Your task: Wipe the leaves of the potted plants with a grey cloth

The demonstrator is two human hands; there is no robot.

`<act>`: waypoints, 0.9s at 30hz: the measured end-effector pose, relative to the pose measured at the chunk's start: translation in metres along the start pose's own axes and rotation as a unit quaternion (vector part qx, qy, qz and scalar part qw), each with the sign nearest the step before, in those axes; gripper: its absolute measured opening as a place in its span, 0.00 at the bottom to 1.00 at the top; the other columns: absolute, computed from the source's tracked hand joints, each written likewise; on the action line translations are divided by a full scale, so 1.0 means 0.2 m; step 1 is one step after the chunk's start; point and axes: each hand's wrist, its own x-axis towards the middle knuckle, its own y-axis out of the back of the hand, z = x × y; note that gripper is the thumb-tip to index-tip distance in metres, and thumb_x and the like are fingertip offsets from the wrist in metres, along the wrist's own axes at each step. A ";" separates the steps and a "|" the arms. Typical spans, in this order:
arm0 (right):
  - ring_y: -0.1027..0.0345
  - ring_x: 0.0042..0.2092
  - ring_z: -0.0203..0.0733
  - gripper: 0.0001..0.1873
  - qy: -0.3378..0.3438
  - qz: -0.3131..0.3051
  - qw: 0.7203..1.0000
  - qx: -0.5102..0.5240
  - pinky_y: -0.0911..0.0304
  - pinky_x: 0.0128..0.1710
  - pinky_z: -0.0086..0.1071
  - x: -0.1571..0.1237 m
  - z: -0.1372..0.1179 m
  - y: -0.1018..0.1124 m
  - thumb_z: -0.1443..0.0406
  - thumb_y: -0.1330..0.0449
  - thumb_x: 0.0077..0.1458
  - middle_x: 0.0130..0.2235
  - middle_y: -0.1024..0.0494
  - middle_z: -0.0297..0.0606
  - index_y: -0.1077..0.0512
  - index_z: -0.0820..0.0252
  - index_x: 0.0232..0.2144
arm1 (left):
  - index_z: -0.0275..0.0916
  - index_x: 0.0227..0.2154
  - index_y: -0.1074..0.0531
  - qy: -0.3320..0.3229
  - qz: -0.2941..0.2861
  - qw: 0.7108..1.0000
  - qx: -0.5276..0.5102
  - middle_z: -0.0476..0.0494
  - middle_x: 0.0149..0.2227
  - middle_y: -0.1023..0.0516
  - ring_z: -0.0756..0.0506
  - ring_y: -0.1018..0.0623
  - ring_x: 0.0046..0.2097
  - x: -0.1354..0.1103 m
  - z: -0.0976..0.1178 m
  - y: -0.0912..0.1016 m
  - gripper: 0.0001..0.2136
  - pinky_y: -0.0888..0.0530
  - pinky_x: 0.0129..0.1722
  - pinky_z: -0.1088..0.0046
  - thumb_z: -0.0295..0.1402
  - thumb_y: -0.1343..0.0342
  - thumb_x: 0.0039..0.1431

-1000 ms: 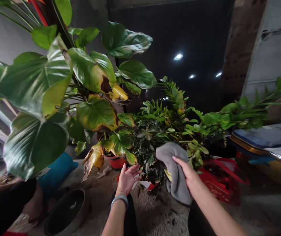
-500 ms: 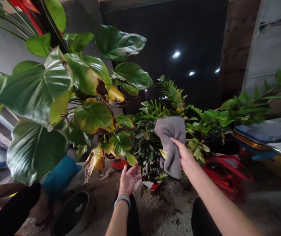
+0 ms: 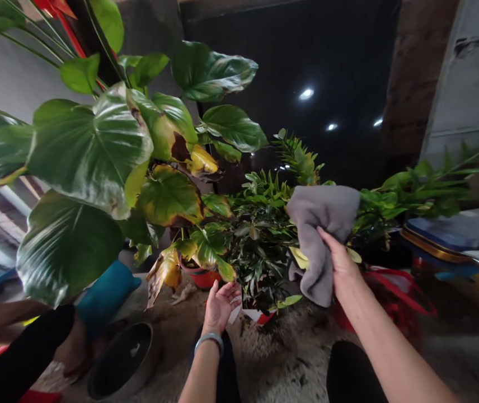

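Green leaves: a big plant [image 3: 92, 151] fills the left side, glossy, with several leaves gone yellow and brown at the edges.
Shrub [image 3: 260, 246]: small dark narrow leaves, in the middle, between the two hands; its foliage hides most of its white and red pot [image 3: 256, 316].
Red pot [image 3: 201, 277]: on the floor [image 3: 273, 358] behind the left hand, under the big plant's lowest leaves.
Fronds [image 3: 416, 190]: long and light green, reaching off to the right from behind the cloth.
Bowl [image 3: 117, 361]: dark and round, on the floor at lower left, beside a teal bundle [image 3: 105, 291].
Leg [image 3: 25, 352]: another person's, in dark cloth, at the lower left edge.
Basket [image 3: 394, 291]: red, low on the right, partly hidden by the right forearm.
Box [image 3: 453, 232]: blue-topped, at the right edge.
Cloth [image 3: 321, 224]: grey, bunched, held up against the shrub's upper right leaves; its tail hangs down over a yellow leaf [image 3: 299, 257].
Right hand [image 3: 342, 268]: arm stretched forward and up, back of the hand to the camera, grip clenched on the cloth.
Left hand [image 3: 220, 305]: low at the shrub's base, palm up, fingers loosely spread, grip released and holding nothing; a grey band [image 3: 209, 340] sits on the wrist.
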 end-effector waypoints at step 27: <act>0.21 0.38 0.61 0.14 -0.182 0.069 0.974 -0.115 0.24 0.40 0.45 -0.30 0.32 0.35 0.63 0.31 0.27 0.24 0.18 0.44 0.24 0.59 0.23 | 0.34 0.28 0.22 -0.001 -0.044 0.999 0.024 0.35 0.34 0.17 0.42 0.21 0.31 0.05 0.01 0.11 0.17 0.28 0.33 0.66 0.42 0.47 0.61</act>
